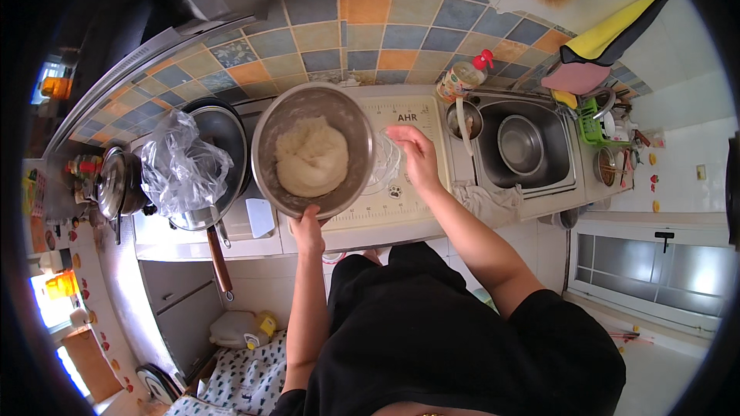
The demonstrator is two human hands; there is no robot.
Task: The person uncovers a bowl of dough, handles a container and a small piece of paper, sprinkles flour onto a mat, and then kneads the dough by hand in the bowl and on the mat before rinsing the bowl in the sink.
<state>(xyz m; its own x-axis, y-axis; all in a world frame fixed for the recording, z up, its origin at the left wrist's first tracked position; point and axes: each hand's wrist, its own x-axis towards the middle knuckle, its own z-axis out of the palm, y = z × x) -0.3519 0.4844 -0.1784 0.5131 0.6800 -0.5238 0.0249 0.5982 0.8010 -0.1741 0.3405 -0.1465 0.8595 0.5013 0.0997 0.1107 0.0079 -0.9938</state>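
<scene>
My left hand (308, 233) grips the near rim of a stainless steel mixing bowl (359, 144), its thumb over the edge. A pale, soft mass of dough (312, 162) lies in the bowl, and whitish smears coat the inner wall. The bowl is over the left part of a cream pastry mat (417, 182) with printed rulers; whether it rests there or is lifted cannot be told. Just right of the bowl, my right hand (421, 157) is above the mat with nothing in it, fingers slightly bent and apart from the rim. Something clear and circular (386, 159) shows on the mat between them.
Left of the bowl, a clear plastic bag (185, 167) covers part of a wok (232, 138); a white scraper (260, 218) lies nearby. A pump bottle (461, 80) and small metal pot (473, 118) stand before the sink (555, 118). A cloth (488, 201) lies at the counter's edge.
</scene>
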